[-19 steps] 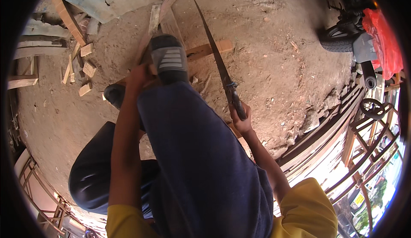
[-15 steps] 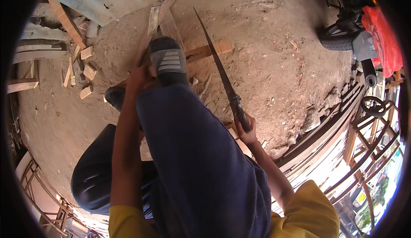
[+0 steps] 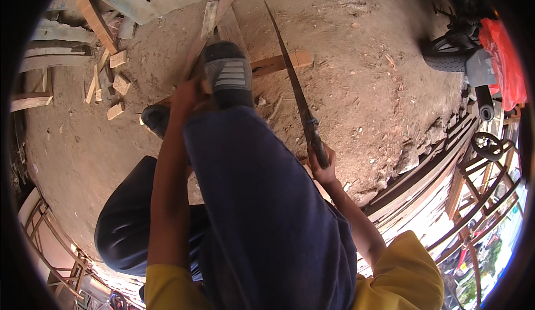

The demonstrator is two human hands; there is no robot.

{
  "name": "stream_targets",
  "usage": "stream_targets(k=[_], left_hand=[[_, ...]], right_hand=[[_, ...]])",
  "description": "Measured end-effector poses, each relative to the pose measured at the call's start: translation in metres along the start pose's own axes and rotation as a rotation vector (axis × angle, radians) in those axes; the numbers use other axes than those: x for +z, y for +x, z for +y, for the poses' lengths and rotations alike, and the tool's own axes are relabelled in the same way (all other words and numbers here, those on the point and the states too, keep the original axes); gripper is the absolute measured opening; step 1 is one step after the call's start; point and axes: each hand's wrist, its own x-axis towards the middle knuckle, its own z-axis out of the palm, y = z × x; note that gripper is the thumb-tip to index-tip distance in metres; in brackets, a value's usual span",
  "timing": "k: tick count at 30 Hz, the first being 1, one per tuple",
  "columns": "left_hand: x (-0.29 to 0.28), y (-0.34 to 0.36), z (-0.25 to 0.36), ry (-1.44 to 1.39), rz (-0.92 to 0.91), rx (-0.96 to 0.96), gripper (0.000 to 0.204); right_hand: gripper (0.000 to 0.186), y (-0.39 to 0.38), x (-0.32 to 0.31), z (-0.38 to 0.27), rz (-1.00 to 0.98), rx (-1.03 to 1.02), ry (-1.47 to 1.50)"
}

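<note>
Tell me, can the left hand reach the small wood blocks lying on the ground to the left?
Probably not without letting go: the left hand rests on the plank by the shoe, and the wood blocks lie apart, though open ground lies between.

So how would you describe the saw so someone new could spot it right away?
Start at the raised knee in dark blue trousers; the right hand beside it grips the saw. Its long, thin dark blade runs up across the sandy ground, unlike the pale wood planks beside it.
</note>
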Motion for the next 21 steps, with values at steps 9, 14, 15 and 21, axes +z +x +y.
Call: stream_targets(k=[9, 14, 15, 21], left_hand=[[-0.007, -0.002, 0.012, 0.003, -0.003, -0.032, 0.055], [-0.012, -0.003, 0.016, 0.040, -0.029, -0.071, 0.054], [-0.016, -0.005, 0.024, 0.042, -0.033, -0.079, 0.053], [-0.012, -0.003, 0.007, 0.042, -0.017, -0.002, 0.051]], right_hand=[[0.016, 0.029, 0.006, -0.013, 0.009, 0.046, 0.088], [0.017, 0.081, 0.022, -0.051, 0.008, 0.009, 0.087], [0.017, 0.075, 0.020, -0.045, 0.010, 0.010, 0.090], [0.019, -0.044, -0.024, 0.016, -0.076, 0.051, -0.068]])
